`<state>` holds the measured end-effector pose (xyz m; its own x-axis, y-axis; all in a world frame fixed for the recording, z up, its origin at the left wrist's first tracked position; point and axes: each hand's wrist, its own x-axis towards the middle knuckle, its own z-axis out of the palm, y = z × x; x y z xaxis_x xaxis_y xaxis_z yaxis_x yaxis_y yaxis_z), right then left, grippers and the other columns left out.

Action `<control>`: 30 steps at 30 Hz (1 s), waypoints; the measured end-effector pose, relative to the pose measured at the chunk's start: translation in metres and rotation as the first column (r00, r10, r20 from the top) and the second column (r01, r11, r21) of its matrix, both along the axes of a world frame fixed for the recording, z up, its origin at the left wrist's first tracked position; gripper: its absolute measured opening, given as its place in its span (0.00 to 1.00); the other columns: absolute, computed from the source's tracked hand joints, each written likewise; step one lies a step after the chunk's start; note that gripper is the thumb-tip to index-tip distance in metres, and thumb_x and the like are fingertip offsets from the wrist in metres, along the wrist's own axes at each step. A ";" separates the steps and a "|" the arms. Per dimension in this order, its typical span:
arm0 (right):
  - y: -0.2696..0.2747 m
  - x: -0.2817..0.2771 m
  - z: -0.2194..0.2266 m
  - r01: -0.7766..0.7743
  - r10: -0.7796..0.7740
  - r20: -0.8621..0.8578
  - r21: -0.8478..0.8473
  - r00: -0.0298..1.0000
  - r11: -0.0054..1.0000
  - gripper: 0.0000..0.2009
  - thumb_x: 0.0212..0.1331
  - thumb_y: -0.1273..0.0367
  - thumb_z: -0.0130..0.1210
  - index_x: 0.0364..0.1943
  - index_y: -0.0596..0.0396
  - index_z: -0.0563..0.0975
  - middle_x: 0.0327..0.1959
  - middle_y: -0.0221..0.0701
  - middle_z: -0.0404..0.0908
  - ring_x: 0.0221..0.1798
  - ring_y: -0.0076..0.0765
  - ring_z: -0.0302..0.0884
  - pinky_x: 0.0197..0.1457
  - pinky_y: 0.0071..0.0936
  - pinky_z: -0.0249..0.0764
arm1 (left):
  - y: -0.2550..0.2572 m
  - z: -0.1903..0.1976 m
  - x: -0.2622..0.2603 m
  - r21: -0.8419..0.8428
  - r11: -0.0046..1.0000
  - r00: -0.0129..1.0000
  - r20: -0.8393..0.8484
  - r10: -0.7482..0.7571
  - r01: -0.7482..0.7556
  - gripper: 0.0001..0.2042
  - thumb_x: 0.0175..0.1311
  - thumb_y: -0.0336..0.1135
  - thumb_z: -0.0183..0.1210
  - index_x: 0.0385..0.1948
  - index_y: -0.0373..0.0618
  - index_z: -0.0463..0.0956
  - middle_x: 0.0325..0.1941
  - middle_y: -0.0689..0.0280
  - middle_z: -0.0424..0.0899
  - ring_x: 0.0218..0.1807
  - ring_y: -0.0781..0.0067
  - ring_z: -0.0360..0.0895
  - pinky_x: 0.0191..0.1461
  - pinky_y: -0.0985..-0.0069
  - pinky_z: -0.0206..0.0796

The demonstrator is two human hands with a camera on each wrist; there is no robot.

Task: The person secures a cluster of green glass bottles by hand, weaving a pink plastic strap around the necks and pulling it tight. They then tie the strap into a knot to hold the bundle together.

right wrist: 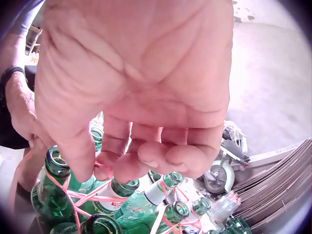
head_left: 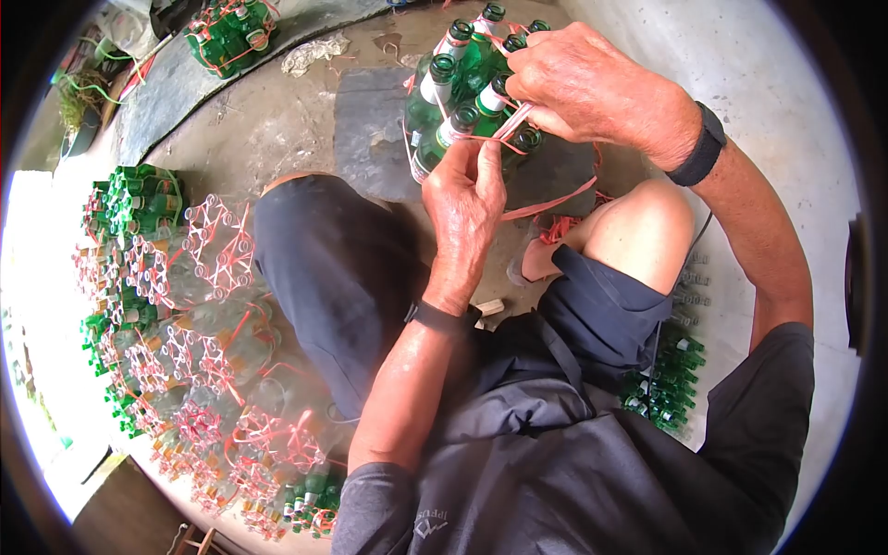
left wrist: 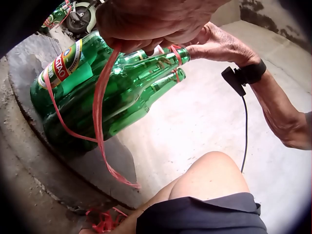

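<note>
A cluster of green glass bottles (head_left: 439, 83) stands upright between the person's feet, its necks laced with pink plastic string (head_left: 550, 199). The left hand (head_left: 465, 203) pinches the string between thumb and forefinger at the near bottle necks. Across the far side of the bundle, the right hand (head_left: 597, 85) curls over the necks and pinches string between thumb and fingers, as the right wrist view shows. A loose length of string (left wrist: 100, 97) hangs below the left hand, beside a bottle with a red, white and yellow label (left wrist: 61, 68).
The bundle stands on a dark slab (head_left: 370, 139). Tied clear bottles (head_left: 217, 245) and green bottles (head_left: 143, 199) crowd the left floor. Another green bundle (head_left: 231, 37) stands farther back; more green bottles (head_left: 671, 384) lie at right. Red string (head_left: 560, 227) lies by one foot.
</note>
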<state>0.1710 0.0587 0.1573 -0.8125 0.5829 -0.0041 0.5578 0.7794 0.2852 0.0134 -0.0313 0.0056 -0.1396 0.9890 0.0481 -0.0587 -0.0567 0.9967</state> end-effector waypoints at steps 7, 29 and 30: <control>0.002 0.004 0.011 0.098 -0.094 0.057 -0.069 0.994 0.993 0.15 0.52 0.61 0.66 0.19 0.58 0.80 0.24 0.38 0.79 0.40 0.49 0.82 0.40 0.48 0.77 | -0.002 0.008 -0.003 -0.022 0.999 0.999 0.005 -0.035 0.035 0.10 0.77 0.35 0.66 0.44 0.35 0.86 0.23 0.67 0.84 0.25 0.82 0.74 0.32 0.73 0.69; 0.049 0.039 -0.033 0.119 -0.209 -0.290 -0.300 0.934 0.947 0.11 0.69 0.64 0.60 0.40 0.60 0.78 0.34 0.47 0.82 0.41 0.60 0.81 0.46 0.52 0.73 | 0.000 -0.002 0.000 -0.068 0.996 0.990 0.129 -0.054 0.063 0.12 0.79 0.34 0.64 0.41 0.31 0.85 0.25 0.72 0.80 0.29 0.85 0.71 0.33 0.77 0.66; 0.049 0.037 -0.035 0.155 -0.251 -0.281 -0.323 0.926 0.934 0.10 0.70 0.65 0.59 0.41 0.60 0.78 0.36 0.47 0.82 0.43 0.61 0.81 0.48 0.52 0.73 | -0.001 -0.003 0.000 -0.076 0.995 0.990 0.133 -0.054 0.064 0.12 0.80 0.35 0.63 0.41 0.31 0.85 0.25 0.73 0.80 0.29 0.85 0.71 0.33 0.77 0.66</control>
